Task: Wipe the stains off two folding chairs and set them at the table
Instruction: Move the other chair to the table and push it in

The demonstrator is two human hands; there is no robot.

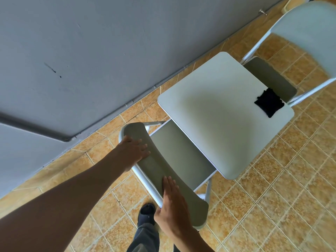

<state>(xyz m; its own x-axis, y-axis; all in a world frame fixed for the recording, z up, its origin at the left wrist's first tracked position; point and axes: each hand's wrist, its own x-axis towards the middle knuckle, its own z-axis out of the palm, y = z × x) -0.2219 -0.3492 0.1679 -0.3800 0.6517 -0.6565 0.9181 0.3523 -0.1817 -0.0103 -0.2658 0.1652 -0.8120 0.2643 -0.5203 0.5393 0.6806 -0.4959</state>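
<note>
A small white table [214,113] stands on the tiled floor. A black cloth [269,102] lies on its far right corner. The near folding chair [174,175], white with a grey seat, stands tucked at the table's near side. My left hand [133,151] grips the left end of its backrest, fingers curled over the top. My right hand [172,206] lies on the right end of the backrest, fingers over the top edge. A second folding chair [307,33] stands at the table's far side, its seat partly under the tabletop.
A grey wall [91,60] with a pipe along its base runs close on the left. My foot in a dark shoe [146,213] stands just behind the near chair. Orange tiled floor [281,188] stretches to the right.
</note>
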